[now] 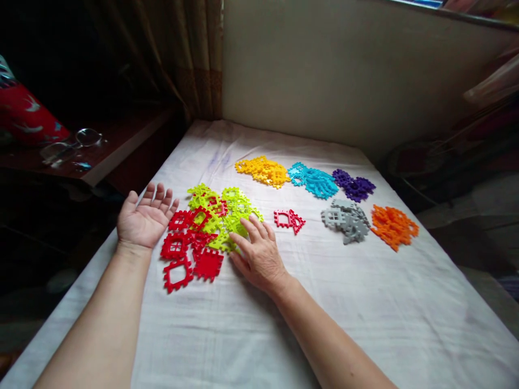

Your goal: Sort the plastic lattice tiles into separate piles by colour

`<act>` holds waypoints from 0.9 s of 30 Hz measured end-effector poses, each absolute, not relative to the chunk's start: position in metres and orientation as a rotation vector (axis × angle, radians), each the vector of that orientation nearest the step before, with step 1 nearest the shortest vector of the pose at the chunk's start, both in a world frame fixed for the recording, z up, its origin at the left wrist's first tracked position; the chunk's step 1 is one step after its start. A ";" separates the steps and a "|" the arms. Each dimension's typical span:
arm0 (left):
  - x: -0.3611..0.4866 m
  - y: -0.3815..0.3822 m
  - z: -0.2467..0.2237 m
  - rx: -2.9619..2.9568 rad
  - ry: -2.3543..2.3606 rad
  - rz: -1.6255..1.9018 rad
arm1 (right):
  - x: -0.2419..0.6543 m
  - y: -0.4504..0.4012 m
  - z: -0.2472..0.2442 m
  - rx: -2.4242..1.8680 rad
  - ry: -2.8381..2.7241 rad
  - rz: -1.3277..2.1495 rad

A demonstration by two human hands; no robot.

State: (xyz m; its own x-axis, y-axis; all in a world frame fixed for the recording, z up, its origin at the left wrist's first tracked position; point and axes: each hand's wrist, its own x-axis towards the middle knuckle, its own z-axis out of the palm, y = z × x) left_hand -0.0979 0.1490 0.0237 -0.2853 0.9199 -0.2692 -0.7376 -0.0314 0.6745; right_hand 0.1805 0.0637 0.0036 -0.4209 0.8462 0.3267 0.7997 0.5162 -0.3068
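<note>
My left hand [146, 216] lies palm up at the left side of the table, fingers loosely stretched and nothing in it. Close beside its fingers are several red interlocking plastic building pieces [208, 265], some square with window openings. Lime-green building pieces [235, 208] form a loose pile just behind and right of them, with a few red ones mixed in. Over the right edge of that pile rests my right hand [259, 254], palm down, its fingers apart and touching the green pieces. Two red pieces [290, 219], one square and one triangular, sit apart to the right.
Farther back are piles of yellow [265, 172], light-blue [320, 182] and purple pieces [352, 185]. Grey [346, 220] and orange pieces [394, 226] lie at the right. A white cloth [219, 346] covers the table. Eyeglasses [87, 137] rest on a dark side cabinet [133, 132].
</note>
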 end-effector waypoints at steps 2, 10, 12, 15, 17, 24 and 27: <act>-0.098 0.149 0.024 0.279 0.871 1.649 | 0.179 0.063 0.005 -1.323 -2.318 0.124; -0.097 0.148 0.024 0.286 0.873 1.646 | 0.158 0.046 0.008 -1.124 -2.440 0.202; -0.098 0.149 0.023 0.289 0.868 1.647 | 0.158 0.046 0.008 -1.099 -2.452 0.177; -0.098 0.149 0.023 0.290 0.867 1.649 | 0.162 0.048 0.008 -0.993 -2.444 0.108; -0.098 0.149 0.023 0.290 0.874 1.646 | 0.166 0.049 0.009 -0.945 -2.400 0.087; -0.101 0.151 0.019 0.308 0.881 1.635 | 0.206 0.076 0.013 -1.085 -1.894 0.122; -0.102 0.151 0.018 0.325 0.903 1.631 | 0.239 0.105 0.009 -1.321 -1.615 0.126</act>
